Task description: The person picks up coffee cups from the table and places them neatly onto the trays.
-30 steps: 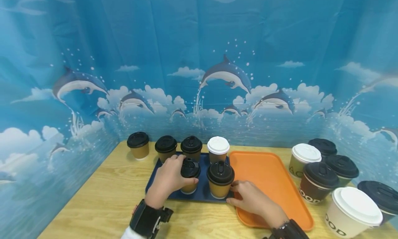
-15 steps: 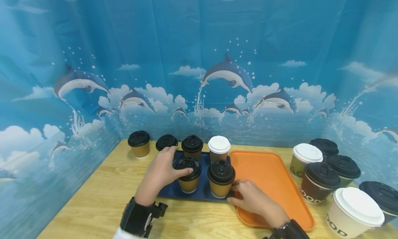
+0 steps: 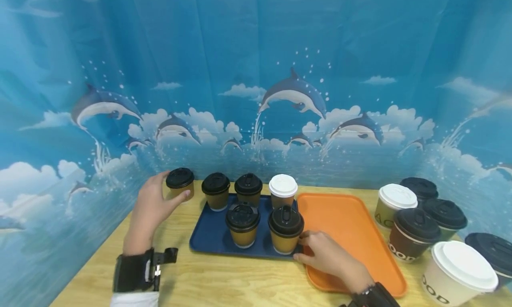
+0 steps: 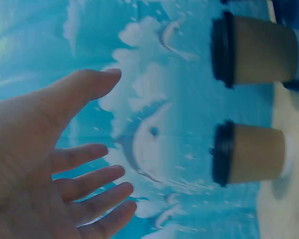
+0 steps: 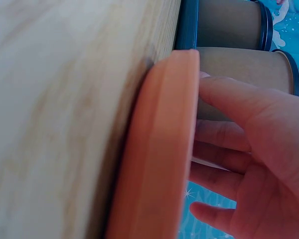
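Observation:
A brown paper cup with a black lid point(image 3: 181, 179) stands on the table at the back left. My left hand point(image 3: 150, 205) is beside it, thumb and fingers spread; the left wrist view shows the fingers point(image 4: 97, 174) apart from the cups. Several lidded cups stand on the dark blue tray point(image 3: 210, 238), one with a white lid point(image 3: 282, 185). At the front are two black-lidded cups, one in the middle point(image 3: 242, 225) and one on the right point(image 3: 286, 227). My right hand point(image 3: 328, 258) is next to the right one, fingers extended over the tray edges, holding nothing visible.
An orange tray point(image 3: 340, 227) lies right of the blue tray, its rim against it. Several larger cups with white or black lids, such as a white one point(image 3: 456, 271), crowd the table's right side. A dolphin-printed curtain point(image 3: 256, 98) encloses the back and sides.
My left hand has left the front middle cup, which now stands nearer the tray's middle, and moved left to the back-left cup. My right hand has stayed beside the front right cup.

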`<state>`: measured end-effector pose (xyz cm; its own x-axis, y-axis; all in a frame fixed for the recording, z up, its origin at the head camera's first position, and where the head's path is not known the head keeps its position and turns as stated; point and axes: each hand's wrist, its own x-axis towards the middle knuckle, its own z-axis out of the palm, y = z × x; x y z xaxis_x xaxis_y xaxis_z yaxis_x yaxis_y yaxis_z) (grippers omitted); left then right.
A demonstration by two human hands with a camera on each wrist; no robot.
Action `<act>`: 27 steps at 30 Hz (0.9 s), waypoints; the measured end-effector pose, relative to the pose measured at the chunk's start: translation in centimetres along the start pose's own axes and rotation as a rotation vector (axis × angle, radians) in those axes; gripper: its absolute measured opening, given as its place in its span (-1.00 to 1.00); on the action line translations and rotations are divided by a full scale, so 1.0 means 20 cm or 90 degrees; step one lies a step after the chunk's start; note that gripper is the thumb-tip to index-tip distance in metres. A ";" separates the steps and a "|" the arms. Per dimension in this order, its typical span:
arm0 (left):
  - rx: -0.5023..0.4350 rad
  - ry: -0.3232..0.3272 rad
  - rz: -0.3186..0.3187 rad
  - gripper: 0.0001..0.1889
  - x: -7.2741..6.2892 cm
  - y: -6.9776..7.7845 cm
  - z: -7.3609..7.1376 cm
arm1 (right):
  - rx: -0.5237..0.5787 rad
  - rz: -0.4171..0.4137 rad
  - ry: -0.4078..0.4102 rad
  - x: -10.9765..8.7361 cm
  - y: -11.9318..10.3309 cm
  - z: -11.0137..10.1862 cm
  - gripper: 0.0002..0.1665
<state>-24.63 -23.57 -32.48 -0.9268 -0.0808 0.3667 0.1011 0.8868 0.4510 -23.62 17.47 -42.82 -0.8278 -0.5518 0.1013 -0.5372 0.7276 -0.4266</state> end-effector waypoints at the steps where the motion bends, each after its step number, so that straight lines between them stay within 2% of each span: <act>1: 0.001 -0.005 -0.003 -0.10 0.01 -0.02 0.01 | 0.002 -0.001 -0.003 0.00 0.00 0.00 -0.57; 5: 0.009 -0.035 0.018 -0.09 0.08 -0.10 0.05 | 0.007 0.005 -0.011 -0.01 0.00 0.01 -0.56; 10: 0.024 -0.031 0.099 -0.11 0.26 -0.21 0.09 | 0.005 0.011 -0.001 -0.01 0.00 0.01 -0.56; 13: 0.039 -0.049 0.113 -0.11 0.37 -0.28 0.11 | 0.005 0.014 -0.001 0.00 0.00 0.00 -0.55; 18: 0.064 -0.090 0.072 -0.04 0.48 -0.40 0.18 | -0.002 0.014 0.006 0.01 0.01 0.00 -0.55; 23: 0.063 -0.097 0.014 0.11 0.53 -0.48 0.27 | -0.020 0.009 0.010 0.00 0.00 -0.01 -0.53; 27: 0.047 -0.093 -0.015 0.17 0.56 -0.50 0.31 | -0.033 0.008 0.016 0.00 0.00 -0.01 -0.53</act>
<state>-38.19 -30.51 -37.89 -0.9720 -0.0400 0.2316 0.0565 0.9168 0.3953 -23.56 17.51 -42.70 -0.8381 -0.5323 0.1192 -0.5338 0.7551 -0.3806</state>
